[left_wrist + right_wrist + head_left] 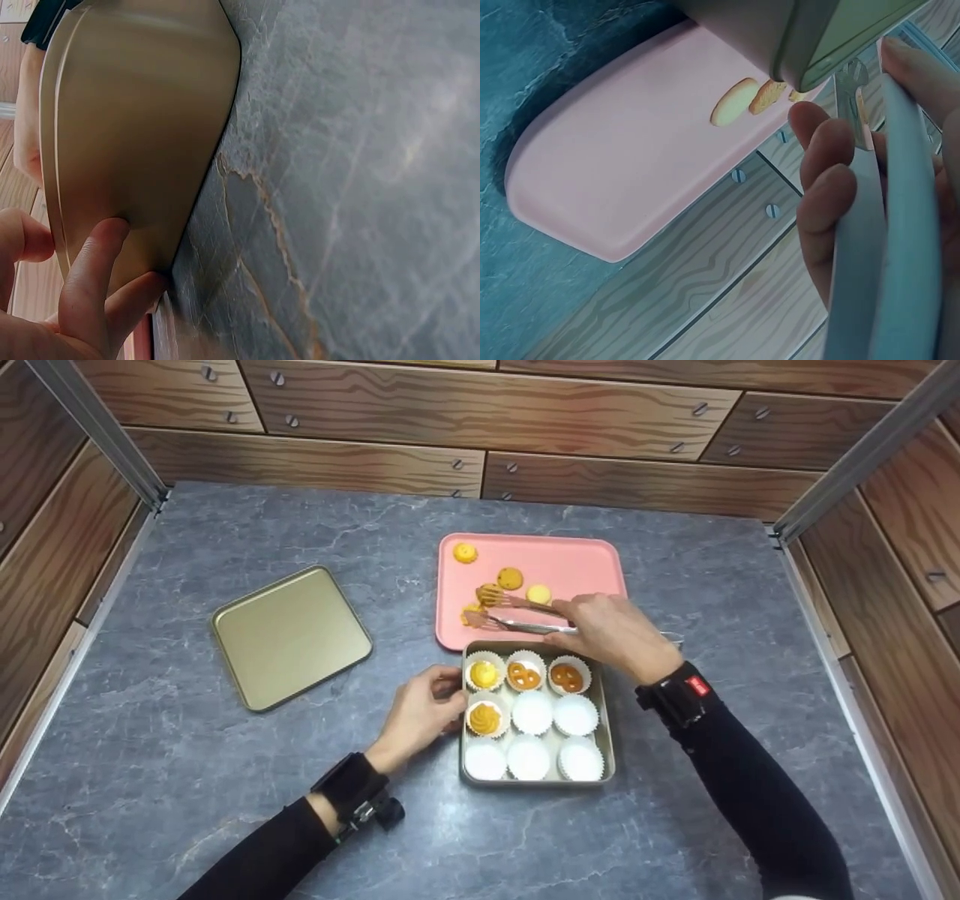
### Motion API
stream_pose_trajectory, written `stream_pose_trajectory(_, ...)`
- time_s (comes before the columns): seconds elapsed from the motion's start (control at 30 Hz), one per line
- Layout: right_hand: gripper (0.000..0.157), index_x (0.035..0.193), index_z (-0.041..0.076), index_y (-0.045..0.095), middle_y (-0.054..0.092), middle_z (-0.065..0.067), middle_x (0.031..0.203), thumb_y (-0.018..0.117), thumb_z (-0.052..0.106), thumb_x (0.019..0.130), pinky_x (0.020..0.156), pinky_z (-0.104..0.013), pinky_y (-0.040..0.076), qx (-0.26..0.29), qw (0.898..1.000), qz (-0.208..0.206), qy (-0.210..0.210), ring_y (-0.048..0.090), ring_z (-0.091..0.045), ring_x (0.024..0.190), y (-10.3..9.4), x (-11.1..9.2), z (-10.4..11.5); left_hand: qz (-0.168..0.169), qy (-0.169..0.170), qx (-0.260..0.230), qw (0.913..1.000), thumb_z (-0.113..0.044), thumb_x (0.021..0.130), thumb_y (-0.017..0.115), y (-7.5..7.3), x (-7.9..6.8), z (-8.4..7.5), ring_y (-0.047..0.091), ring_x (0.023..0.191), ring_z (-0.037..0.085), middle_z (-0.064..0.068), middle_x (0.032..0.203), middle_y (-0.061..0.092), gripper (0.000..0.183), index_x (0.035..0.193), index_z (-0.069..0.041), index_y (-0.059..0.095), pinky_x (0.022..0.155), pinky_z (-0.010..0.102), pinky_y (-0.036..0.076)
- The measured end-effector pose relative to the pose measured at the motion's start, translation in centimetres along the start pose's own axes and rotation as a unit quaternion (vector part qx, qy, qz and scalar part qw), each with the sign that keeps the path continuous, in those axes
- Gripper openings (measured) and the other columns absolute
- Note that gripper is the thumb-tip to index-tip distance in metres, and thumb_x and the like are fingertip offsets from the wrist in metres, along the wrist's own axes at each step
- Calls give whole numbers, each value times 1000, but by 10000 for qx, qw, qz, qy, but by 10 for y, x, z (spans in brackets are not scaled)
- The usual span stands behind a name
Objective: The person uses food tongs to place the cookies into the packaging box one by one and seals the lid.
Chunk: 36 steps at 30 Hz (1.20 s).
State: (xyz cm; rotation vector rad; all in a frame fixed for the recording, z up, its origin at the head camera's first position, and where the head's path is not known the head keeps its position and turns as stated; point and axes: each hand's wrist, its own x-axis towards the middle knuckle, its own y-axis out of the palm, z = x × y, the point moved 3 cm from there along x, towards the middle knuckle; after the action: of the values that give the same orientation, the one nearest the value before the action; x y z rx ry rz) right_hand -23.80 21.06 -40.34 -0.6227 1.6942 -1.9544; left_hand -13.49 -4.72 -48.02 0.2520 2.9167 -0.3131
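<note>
My right hand grips metal tongs over the pink tray. The parted tips of the tongs overlap a dark round cookie and a yellow cookie in the head view. In the right wrist view, fingers curl round the tong arms. The gold tin holds white paper cups. Its filled cups hold a yellow cookie, two pretzels and a swirled cookie. Against the tin's left wall, my left hand rests with extended fingers.
Also on the pink tray lie another yellow cookie, a brown cookie and a pale round cookie. To the left, a gold lid lies on the grey marbled table. Wood-patterned walls enclose the back and sides.
</note>
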Motion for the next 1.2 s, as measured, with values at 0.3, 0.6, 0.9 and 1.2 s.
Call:
stream_pose_trajectory(0.3,49,126,10,71,71,-9,88,75,47,93,66,-48,58,76,9992,311,225,67,-29,78,3,9,-2,-6,-105,-50,9999,-5,94,70,2,-1,1,74,93,24,23,128,68,44,136,0,59,73,35,67)
stream_pose_trajectory(0.6,43,120,10,71,69,-9,86,75,44,94,67,-52,58,-28,9991,258,332,68,-34,78,6,18,3,-11,-40,-139,9999,-6,94,70,2,1,1,74,94,25,24,127,68,44,135,2,59,73,36,67)
stream_pose_trajectory(0.9,37,120,10,73,68,-9,84,76,37,95,65,-50,58,-57,9998,45,178,69,-32,75,5,12,2,-16,23,-81,10000,-6,93,71,2,1,1,74,95,25,24,128,68,44,135,2,59,74,36,66)
stream_pose_trajectory(1.2,39,123,11,71,69,-6,84,75,38,96,62,-44,55,69,9997,33,236,64,-25,71,1,-8,-14,-1,-75,-56,10000,-7,94,70,1,1,-1,73,96,25,23,130,67,44,136,1,59,74,35,66)
